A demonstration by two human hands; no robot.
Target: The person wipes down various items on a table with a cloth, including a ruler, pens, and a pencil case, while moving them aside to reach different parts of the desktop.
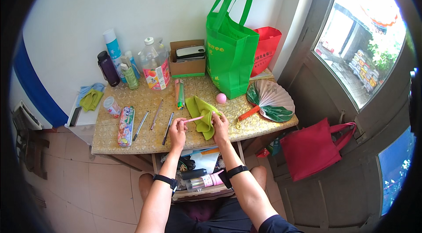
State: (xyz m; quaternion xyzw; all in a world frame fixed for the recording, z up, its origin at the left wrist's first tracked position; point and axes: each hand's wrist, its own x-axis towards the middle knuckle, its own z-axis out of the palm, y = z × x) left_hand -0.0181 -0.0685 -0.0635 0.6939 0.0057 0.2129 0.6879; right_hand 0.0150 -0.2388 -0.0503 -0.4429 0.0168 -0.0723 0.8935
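My left hand (178,134) grips one end of a pink pen (194,119) at the front of the table. Its other end runs into a yellow-green cloth (201,114), which my right hand (220,127) holds bunched around it. Left of my hands, several pens lie apart on the patterned tablecloth, among them a dark pen (167,128), a purplish pen (156,114) and a silver-and-black pen (141,126). A colourful pencil case (126,126) lies beside them. Behind the cloth is a clear case of green-topped pens (179,94).
A green bag (230,55), a pink ball (221,98) and a folding fan (272,101) are at the right. Bottles, a large plastic jug (155,68) and a cardboard box (187,65) line the back. Below my forearms, an open drawer (197,195) holds assorted items.
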